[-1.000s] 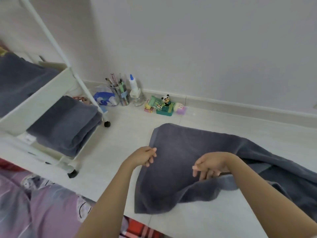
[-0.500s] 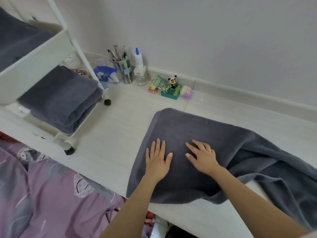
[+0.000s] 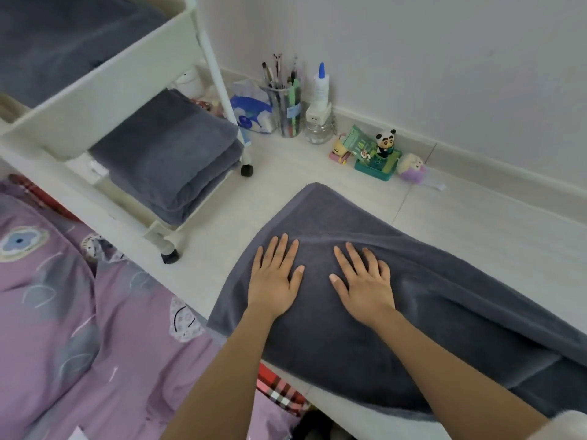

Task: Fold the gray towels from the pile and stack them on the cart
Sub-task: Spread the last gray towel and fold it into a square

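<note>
A gray towel (image 3: 397, 281) lies spread on a white tabletop (image 3: 495, 230), its near edge hanging over the front and its right end bunched toward the frame edge. Two hands rest flat on it, side by side near its left end: the left hand (image 3: 275, 277) and the right hand (image 3: 365, 279), each with fingers straight and spread, palms down, gripping nothing.

Likely risks: a low ridge of cloth runs just beyond the fingertips, and pressing without smoothing it would probably set a crease into the fold. The overhanging edge could drag the towel off the front once the palms lift. The bunched right end may make the fold uneven.

To the left stands one white cart (image 3: 133, 77) on wheels. Its lower shelf holds a stack of folded towels (image 3: 168, 154), seemingly two; the upper tray holds more gray cloth (image 3: 63, 36), number unclear.

Along the wall: one cup of pens (image 3: 287, 106), one blue-capped bottle (image 3: 320, 81), one glass jar (image 3: 317, 130), one panda figure (image 3: 385, 141), one green tray (image 3: 374, 165). Purple bedding (image 3: 79, 328) lies lower left.
</note>
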Tool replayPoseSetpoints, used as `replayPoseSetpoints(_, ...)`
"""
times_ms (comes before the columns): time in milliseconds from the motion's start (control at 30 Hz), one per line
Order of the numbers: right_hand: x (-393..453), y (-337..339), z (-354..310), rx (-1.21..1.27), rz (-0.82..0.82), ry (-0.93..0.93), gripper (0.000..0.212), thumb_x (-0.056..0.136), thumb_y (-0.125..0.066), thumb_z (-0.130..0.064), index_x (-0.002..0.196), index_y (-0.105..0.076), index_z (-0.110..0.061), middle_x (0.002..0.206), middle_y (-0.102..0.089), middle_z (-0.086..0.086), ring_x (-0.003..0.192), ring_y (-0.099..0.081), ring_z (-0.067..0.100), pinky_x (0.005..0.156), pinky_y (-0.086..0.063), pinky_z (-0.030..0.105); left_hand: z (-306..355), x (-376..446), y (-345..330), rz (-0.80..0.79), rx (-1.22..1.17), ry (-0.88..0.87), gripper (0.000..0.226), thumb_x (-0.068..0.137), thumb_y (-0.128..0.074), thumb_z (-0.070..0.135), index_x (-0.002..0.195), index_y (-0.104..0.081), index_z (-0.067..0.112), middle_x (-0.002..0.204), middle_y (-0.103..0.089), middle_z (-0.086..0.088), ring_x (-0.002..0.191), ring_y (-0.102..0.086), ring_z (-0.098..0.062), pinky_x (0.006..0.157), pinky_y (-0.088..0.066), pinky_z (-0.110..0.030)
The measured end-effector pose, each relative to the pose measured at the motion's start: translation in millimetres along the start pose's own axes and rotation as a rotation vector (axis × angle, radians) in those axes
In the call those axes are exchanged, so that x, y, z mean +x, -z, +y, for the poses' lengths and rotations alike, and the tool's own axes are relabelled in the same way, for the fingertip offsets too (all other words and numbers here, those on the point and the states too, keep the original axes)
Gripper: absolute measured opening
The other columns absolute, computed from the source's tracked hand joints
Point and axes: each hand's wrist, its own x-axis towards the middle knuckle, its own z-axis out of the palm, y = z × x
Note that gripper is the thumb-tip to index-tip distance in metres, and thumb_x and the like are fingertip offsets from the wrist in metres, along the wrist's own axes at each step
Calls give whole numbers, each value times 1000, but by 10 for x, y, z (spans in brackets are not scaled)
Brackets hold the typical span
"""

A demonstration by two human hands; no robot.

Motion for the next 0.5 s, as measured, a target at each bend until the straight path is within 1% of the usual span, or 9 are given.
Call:
replayPoseSetpoints(100,262,43,-140,-18,20,-19,80,73,26,-67,147,12,-38,159,5,-9,146,2,21,116,1,42,-180,201,47,-10,27,-3,66,86,8,54,148,8,29,159,6,4,146,9,-13,118,10,-38)
replayPoseSetpoints(200,570,109,-270,-1,48,-23,78,76,20,-64,148,8,-37,159,2,-8,146,1,21,116,3,41,-351,451,149,-27,58,-11,73,84,11,55,151,4,28,160,6,3,146,10,-14,118,11,-38)
replayPoseSetpoints(267,684,132,-350,-11,42,-29,77,76,18,-61,149,7,-36,159,3,-8,146,1,21,116,1,41,-413,573,202,3,17,3,76,85,5,55,152,-13,25,160,-7,1,147,0,-16,118,9,-40)
replayPoseSetpoints(333,673,133,-410,-10,34,-28,78,78,15,-61,150,2,-34,159,-1,-6,145,-4,23,115,-5,41,-369,653,240,136,-105,48,69,89,-11,53,140,-42,19,150,-33,-6,140,-24,-25,117,-3,-44)
replayPoseSetpoints(367,639,141,-440,-1,51,-9,77,80,10,-60,150,-5,-33,159,-9,-5,144,-11,24,113,-11,41,-327,713,269,205,-153,55,61,91,-19,49,130,-51,15,142,-42,-9,134,-34,-29,115,-12,-45)
replayPoseSetpoints(400,600,156,-439,32,88,0,75,84,3,-59,150,-16,-31,156,-21,-2,140,-23,26,109,-19,42,-252,820,303,241,-188,21,54,92,-25,44,125,-54,12,138,-45,-10,129,-39,-30,114,-18,-46)
replayPoseSetpoints(433,568,186,-438,68,139,3,70,88,-5,-57,146,-30,-28,149,-36,0,131,-36,27,103,-28,42,-176,931,329,252,-198,-41,49,95,-29,39,127,-54,12,139,-45,-11,130,-39,-30,115,-18,-46)
replayPoseSetpoints(467,544,217,-423,98,218,-6,64,91,-14,-52,140,-43,-24,138,-49,2,120,-47,27,96,-36,41,-91,1042,369,198,-193,-115,47,97,-31,36,134,-49,13,145,-40,-11,136,-33,-28,116,-13,-45)
replayPoseSetpoints(500,527,244,-392,104,310,-55,58,92,-22,-48,133,-52,-19,127,-57,3,111,-54,28,91,-41,41,-1,1165,387,102,-175,-198,47,100,-30,35,142,-40,17,152,-30,-9,142,-23,-25,118,-6,-43)
